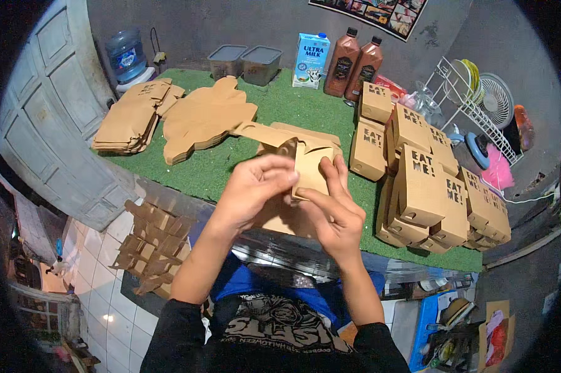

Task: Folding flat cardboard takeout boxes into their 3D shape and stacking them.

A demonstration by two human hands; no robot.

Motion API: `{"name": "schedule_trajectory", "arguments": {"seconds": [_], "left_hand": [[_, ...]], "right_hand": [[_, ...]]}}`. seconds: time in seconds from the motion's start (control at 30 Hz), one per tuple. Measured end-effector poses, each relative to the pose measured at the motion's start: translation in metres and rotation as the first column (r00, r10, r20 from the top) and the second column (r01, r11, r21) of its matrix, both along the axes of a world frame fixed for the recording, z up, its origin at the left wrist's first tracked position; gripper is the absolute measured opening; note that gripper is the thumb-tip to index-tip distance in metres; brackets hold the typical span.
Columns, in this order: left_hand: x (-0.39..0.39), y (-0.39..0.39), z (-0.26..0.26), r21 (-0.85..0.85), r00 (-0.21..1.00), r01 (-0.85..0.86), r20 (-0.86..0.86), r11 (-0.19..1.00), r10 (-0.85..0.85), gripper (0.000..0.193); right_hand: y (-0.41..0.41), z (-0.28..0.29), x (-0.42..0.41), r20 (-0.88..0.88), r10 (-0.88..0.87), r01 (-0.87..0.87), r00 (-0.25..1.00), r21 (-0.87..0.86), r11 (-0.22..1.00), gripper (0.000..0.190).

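Note:
Both hands hold a partly folded brown cardboard box point(312, 170) above the near middle of the green-covered table. My left hand point(257, 189) pinches its left edge between thumb and fingers. On the box's right side, my right hand point(338, 205) spreads its fingers over the panel and lower corner. Under and behind the hands lies more cardboard, partly hidden by them. A stack of flat die-cut cardboard blanks point(206, 116) rests left of the hands, and farther left is a pile of flattened brown cardboard pieces point(129, 116). Folded boxes with cut-out lettering point(422, 182) stand piled at the right.
At the table's back stand two lidded plastic containers point(261, 65), a milk carton point(310, 60) and two brown bottles point(342, 63). A white wire dish rack point(478, 116) and a fan point(495, 100) are at far right. Cardboard scraps point(152, 247) lie low at the left.

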State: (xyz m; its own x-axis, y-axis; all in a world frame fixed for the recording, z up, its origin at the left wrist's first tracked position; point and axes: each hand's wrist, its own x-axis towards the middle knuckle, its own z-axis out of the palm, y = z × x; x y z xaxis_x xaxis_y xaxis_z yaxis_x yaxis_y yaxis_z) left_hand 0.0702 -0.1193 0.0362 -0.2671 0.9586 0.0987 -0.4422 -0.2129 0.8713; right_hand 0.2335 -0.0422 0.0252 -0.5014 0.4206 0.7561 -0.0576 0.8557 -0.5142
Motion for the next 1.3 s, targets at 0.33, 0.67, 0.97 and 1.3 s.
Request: {"name": "schedule_trajectory", "arguments": {"seconds": [0.33, 0.67, 0.97, 1.3], "left_hand": [[0.012, 0.0, -0.013, -0.149, 0.989, 0.14, -0.025, 0.979, -0.146, 0.018], [0.018, 0.005, -0.018, -0.021, 0.954, 0.296, -0.041, 0.955, -0.296, 0.032], [0.014, 0.007, -0.021, 0.037, 0.91, 0.206, -0.375, 0.978, -0.177, 0.032], [0.016, 0.007, -0.012, 0.064, 0.936, 0.014, -0.352, 0.998, 0.01, 0.02]], "right_hand": [[-0.003, -0.003, 0.004, -0.103, -0.166, 0.148, 0.981, -0.164, 0.975, 0.015], [-0.003, -0.016, -0.004, -0.232, -0.233, 0.209, 0.945, -0.125, 0.97, 0.017], [-0.011, -0.019, -0.01, -0.325, -0.2, 0.117, 0.924, -0.257, 0.959, 0.017], [0.01, -0.014, 0.009, -0.215, 0.024, -0.103, 0.976, -0.362, 0.926, 0.009]]}}
